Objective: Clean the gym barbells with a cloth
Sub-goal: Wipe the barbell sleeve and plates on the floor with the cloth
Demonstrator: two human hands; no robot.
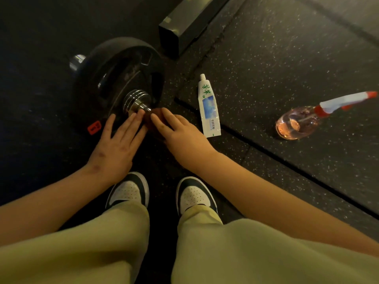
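Observation:
A barbell lies on the dark gym floor with a black weight plate point(98, 78) on it and a chrome collar point(136, 99) facing me. The far chrome end point(77, 60) sticks out behind the plate. My left hand point(117, 144) lies flat with straight fingers, fingertips touching the collar's lower edge. My right hand point(180, 136) holds a dark brown cloth point(150, 117) against the bar just below the collar, fingers curved over it. Most of the cloth is hidden under both hands.
A white tube point(208, 106) with green writing lies on the floor right of the plate. A spray bottle point(297, 124) of pinkish liquid lies on its side farther right. A dark metal frame base point(180, 29) sits behind. My shoes point(131, 191) stand below the hands.

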